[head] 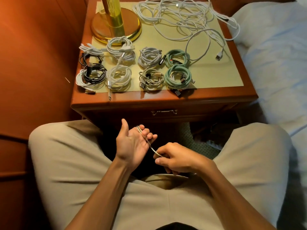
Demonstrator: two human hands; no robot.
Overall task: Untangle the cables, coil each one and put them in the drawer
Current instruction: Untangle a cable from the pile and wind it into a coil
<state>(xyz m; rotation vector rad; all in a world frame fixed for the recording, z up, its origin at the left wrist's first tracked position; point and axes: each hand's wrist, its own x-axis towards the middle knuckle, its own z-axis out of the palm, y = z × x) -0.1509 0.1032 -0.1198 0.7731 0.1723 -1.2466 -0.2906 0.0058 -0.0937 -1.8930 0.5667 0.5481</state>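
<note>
Head view: unlabelled cable (153, 151) between both hands.

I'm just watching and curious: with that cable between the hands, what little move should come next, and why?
Probably another wrap: the right hand pinches the cable and could carry it round the left hand fingers, where loops already sit. The coil looks unfinished, and the drawer is shut, so storing comes later.

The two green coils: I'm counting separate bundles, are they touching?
Touching: in the head view the rear green coil meets the front green coil with no gap visible.
</note>
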